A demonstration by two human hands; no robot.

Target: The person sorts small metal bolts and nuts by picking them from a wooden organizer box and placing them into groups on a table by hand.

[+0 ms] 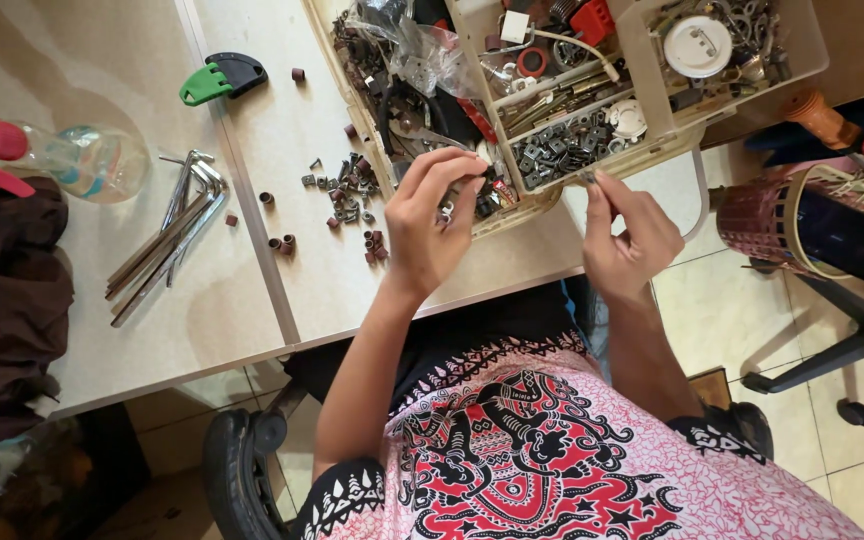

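Head view: left hand [432, 225] pinches a small, perhaps metal, part; right hand [627, 240] pinches another, both above the beige plastic parts tray [537, 195]. Left of them, small brown cylinders and dark nuts [347, 195] lie loose on the counter [282, 130], apparently unsorted.

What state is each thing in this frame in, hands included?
Left hand: raised over the organiser's edge, fingertips pinched on a small part.
Right hand: fingertips pinched on a small metal piece.
Parts organiser: open, compartments full of hardware.
Hex keys: lying bundled on the table.
Small brown pieces: scattered loose.
Spray bottle: lying on its side.
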